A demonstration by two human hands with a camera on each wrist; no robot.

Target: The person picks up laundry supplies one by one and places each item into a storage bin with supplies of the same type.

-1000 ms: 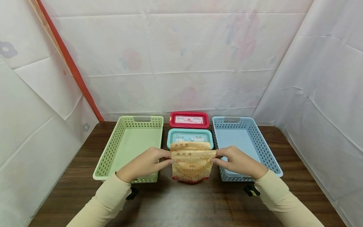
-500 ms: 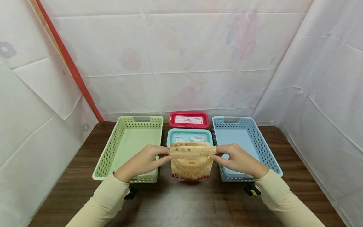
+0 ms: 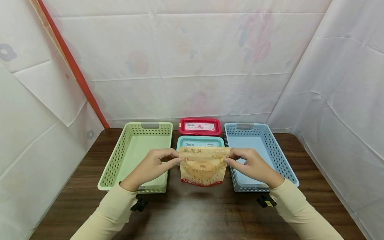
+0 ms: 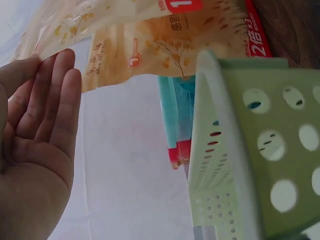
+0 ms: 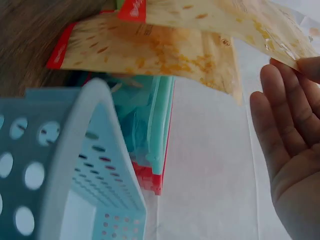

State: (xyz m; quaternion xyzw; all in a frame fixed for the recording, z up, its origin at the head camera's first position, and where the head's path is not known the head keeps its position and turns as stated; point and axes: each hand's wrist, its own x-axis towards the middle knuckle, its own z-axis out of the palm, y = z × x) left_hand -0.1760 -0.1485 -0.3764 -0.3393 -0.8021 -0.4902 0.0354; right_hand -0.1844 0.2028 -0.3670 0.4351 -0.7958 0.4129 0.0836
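A yellow food pouch with a red bottom band (image 3: 202,166) hangs between my hands in the head view. My left hand (image 3: 153,166) pinches its upper left corner between thumb and fingers, and my right hand (image 3: 250,165) does the same at the upper right corner. Behind the held pouch, a second, similar pouch (image 4: 200,40) shows in both wrist views, apart from my fingers. The held pouch hides it in the head view. A teal-lidded box (image 3: 182,141) lies just beyond, partly covered by the pouch.
Left of the pouches sits a green perforated basket (image 3: 132,143), and to the right a light blue one (image 3: 255,143). At the back, a red-lidded box (image 3: 200,132) lies behind the teal one. White cloth (image 3: 168,66) walls in the dark wooden table (image 3: 204,216).
Both hands have raised the front pouch, drawing it up off the table. Its top edge now covers the second pouch that showed behind it in the head view.
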